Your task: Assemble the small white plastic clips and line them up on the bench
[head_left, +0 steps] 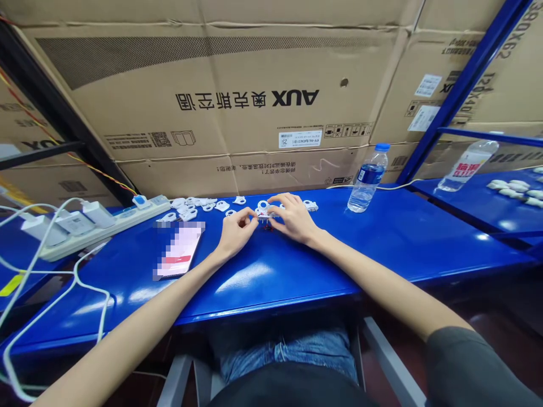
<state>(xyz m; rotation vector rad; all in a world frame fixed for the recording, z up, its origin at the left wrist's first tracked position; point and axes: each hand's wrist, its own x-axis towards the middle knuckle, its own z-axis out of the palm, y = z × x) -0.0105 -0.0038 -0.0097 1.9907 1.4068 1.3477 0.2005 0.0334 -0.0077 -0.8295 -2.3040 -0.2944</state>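
Both my hands meet over a small white plastic part (263,208) with a ring on top, near the back of the blue table (297,265). My left hand (236,230) pinches it from the left with thumb and fingers curled. My right hand (292,217) grips it from the right, fingers bent over it. A tiny dark red piece (266,226) lies on the table just under the hands. Several more white plastic parts (199,206) lie scattered behind the hands, along the cardboard.
A phone (180,251) lies left of my left hand. A white power strip (106,223) with chargers and cables runs at the left. A water bottle (367,180) stands at the right. Big cardboard boxes (237,96) wall the back. A second blue table (479,206) with a bottle and white parts is at the right.
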